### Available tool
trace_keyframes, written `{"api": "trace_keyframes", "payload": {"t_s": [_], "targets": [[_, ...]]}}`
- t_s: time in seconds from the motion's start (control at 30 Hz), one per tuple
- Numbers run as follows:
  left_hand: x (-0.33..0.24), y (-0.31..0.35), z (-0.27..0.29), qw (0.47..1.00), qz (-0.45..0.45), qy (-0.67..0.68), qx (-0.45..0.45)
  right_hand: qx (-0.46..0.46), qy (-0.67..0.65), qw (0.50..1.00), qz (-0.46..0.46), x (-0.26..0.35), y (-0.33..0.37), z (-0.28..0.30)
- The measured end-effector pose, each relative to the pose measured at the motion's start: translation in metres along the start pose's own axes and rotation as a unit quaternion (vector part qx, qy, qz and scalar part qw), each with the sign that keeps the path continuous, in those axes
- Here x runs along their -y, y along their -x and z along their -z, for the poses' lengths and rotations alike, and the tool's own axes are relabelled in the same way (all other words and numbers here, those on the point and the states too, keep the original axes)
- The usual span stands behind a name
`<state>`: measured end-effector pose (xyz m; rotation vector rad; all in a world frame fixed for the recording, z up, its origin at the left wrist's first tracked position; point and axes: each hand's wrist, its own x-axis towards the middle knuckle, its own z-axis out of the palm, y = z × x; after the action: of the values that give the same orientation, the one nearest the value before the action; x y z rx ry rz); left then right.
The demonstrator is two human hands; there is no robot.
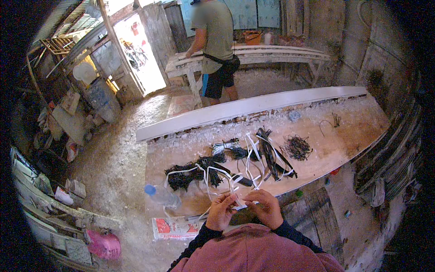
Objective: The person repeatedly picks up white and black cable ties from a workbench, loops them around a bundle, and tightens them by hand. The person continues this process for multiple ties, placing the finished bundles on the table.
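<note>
Head view: left hand [221, 211] and right hand [264, 208] meet at the near edge of a long, dusty, brown wooden surface [340, 136], a narrow white flat strip [239, 202] between them. Left fingers clamped on the strip. Right thumb and index close together at its right side; too small to tell if they grip it.

Just beyond the hands: more thin white strips [248, 163], loose and looping over shaggy black fibre bundles [181, 178] at centre-left. Long flat black strips [272, 156] lie right of those, then a loose tangle of thin black wire [298, 147] further right. White-and-grey corded bundle [226, 146] sits on the far side of the bundles.

Left end of surface: clear plastic bottle with blue cap [165, 198]; can't tell if upright or lying. White-and-red printed package [174, 229] near left, beside the left forearm. Long white beam [253, 106] along the far edge.

Farther back, another person [219, 36] in olive shirt and dark shorts stands by a second, whitish surface [281, 55] with an orange bucket [252, 37]. Pink bag [103, 245] near left.
</note>
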<state>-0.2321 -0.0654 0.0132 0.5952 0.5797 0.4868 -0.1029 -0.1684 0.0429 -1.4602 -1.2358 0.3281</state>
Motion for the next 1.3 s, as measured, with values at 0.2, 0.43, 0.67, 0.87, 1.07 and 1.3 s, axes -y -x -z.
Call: {"api": "trace_keyframes", "payload": {"t_s": [0.2,0.43,0.67,0.87,1.07,1.3], "targets": [[0.01,0.003,0.007,1.0,-0.015,0.02,0.018,0.107,-0.016,0.994,-0.009,0.006,0.005,-0.004],[0.009,0.012,0.017,0.997,-0.004,0.062,0.05,0.103,0.067,0.987,0.101,0.008,0.005,-0.009],[0.013,0.026,0.004,0.995,-0.089,-0.028,0.015,-0.026,-0.166,0.979,-0.113,-0.001,0.021,-0.029],[0.016,0.028,0.003,0.983,-0.151,-0.102,0.026,-0.048,-0.399,0.88,-0.255,-0.01,0.024,-0.035],[0.018,0.025,0.01,0.972,-0.166,-0.161,0.029,0.008,-0.226,0.947,-0.23,-0.008,0.035,-0.03],[0.017,0.034,0.005,0.959,-0.189,-0.212,0.007,0.102,-0.249,0.923,-0.273,-0.014,0.04,-0.039]]}}
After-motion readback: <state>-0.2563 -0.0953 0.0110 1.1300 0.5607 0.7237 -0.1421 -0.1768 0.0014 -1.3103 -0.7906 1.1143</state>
